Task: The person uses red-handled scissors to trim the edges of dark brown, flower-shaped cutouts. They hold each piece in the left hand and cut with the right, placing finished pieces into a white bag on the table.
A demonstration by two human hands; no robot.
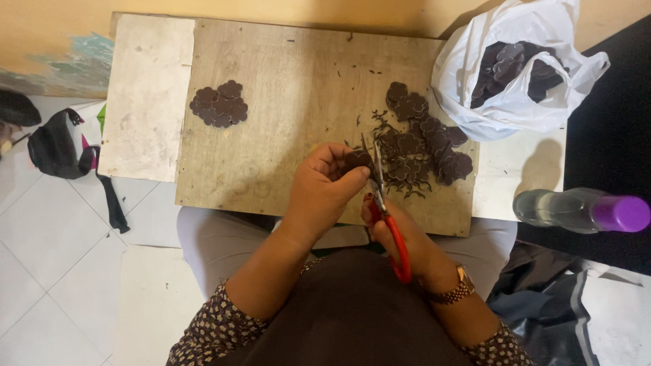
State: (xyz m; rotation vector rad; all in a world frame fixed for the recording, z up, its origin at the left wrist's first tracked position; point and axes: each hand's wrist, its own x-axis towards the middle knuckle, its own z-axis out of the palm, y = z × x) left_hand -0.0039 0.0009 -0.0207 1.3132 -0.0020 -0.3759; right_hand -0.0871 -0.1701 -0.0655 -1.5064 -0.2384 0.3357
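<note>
Fig.: head view, seated person trimming small dark flower-shaped cut-outs w/ scissors over a wooden board [285, 108], which lies on a pale surface [146, 95].

L hand [324, 193]: fingers pressed together, pinching one dark flower piece [357, 160] by its edge, held just above the board's near edge. R hand [400, 234]: fingers closed round the red handles of the scissors [381, 196]; blades point away from the body, tips at the piece. Cannot tell how far the blades are apart.

Untrimmed(?) pile [424, 146] lies just right of the blades, w/ thin dark offcuts scattered about it. A smaller, tidy pile [219, 105] sits well apart at the board's left. White plastic bag [515, 68] holding more pieces is at upper right; clear bottle w/ purple cap [583, 210] lies on its side at right.

Technique, as judged: grip the piece near its edge, fingers clear of the cut line; rotate the piece, not the scissors; take short snips near the blade pivot for control; keep offcuts falling onto the board, away from the tidy pile.
</note>
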